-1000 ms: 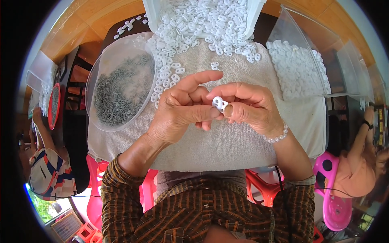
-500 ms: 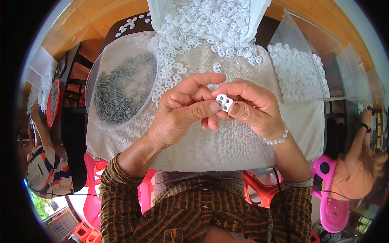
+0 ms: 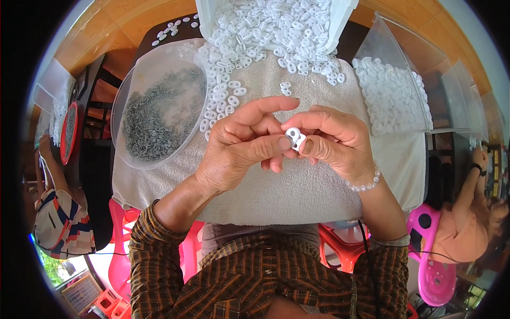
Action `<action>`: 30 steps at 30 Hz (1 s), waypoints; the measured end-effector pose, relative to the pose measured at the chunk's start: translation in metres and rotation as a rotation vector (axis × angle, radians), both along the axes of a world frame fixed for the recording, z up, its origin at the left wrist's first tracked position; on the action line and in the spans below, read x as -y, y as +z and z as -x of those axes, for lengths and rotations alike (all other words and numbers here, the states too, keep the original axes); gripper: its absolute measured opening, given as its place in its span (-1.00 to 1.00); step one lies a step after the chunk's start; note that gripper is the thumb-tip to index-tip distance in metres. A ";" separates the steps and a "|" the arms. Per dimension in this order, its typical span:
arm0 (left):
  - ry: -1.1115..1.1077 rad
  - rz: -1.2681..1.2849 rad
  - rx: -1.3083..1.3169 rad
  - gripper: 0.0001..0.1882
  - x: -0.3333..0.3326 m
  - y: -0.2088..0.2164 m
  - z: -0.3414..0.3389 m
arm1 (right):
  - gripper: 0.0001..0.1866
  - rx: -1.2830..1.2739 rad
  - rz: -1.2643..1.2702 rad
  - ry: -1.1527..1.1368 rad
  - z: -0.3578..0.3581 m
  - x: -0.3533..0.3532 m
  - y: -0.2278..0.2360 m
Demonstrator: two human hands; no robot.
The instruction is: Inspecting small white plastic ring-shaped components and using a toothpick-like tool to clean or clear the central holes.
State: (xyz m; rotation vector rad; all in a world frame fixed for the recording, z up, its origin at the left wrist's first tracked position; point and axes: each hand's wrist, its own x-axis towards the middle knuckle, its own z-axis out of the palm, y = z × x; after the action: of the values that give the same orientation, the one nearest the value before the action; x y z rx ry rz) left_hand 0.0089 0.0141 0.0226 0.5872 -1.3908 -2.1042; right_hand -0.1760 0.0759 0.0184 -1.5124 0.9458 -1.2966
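Over the towel, my left hand (image 3: pixel 234 151) and my right hand (image 3: pixel 338 143) are closed together on small white two-holed plastic pieces (image 3: pixel 296 137). The left thumb presses one side, and the right thumb and forefinger pinch the other. Fingers partly cover the pieces, so how they fit together is hard to see. Beyond my hands, a pair of similar loose pieces (image 3: pixel 286 88) lies on the towel. A round translucent tray (image 3: pixel 119 133) to the left holds many thin grey parts (image 3: pixel 149 130), too small to name exactly.
A tipped white bin (image 3: pixel 346 21) at the back spills two-holed oval pieces (image 3: pixel 219 69) across the beige towel (image 3: pixel 265 199). On the right, a clear box (image 3: pixel 378 37) contains white pieces (image 3: pixel 388 95). Other people sit at both sides, including one in an orange top (image 3: pixel 465 236).
The white pieces in my fingers, offset from each other before, now look closer together and slightly turned. Both hands stay in nearly the same place.
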 end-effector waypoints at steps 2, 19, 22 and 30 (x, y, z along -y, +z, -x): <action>0.003 -0.022 -0.007 -0.53 -0.001 0.000 -0.001 | -0.72 -0.016 0.021 -0.027 -0.002 0.000 -0.001; 0.014 0.001 -0.006 -0.52 -0.008 -0.003 -0.001 | -0.74 -0.088 0.094 -0.084 -0.006 -0.005 -0.003; -0.004 0.005 -0.014 -0.52 -0.009 -0.005 -0.002 | -0.76 -0.200 0.170 -0.098 -0.006 -0.004 -0.004; 0.097 0.102 -0.119 -0.49 -0.006 -0.005 0.003 | -0.86 -0.106 0.120 -0.274 -0.014 -0.005 -0.001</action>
State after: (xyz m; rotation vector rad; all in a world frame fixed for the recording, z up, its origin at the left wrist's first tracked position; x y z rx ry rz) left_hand 0.0057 0.0203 0.0177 0.4714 -1.3659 -1.9471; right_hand -0.1620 0.0808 0.0173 -1.5968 1.1954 -1.5005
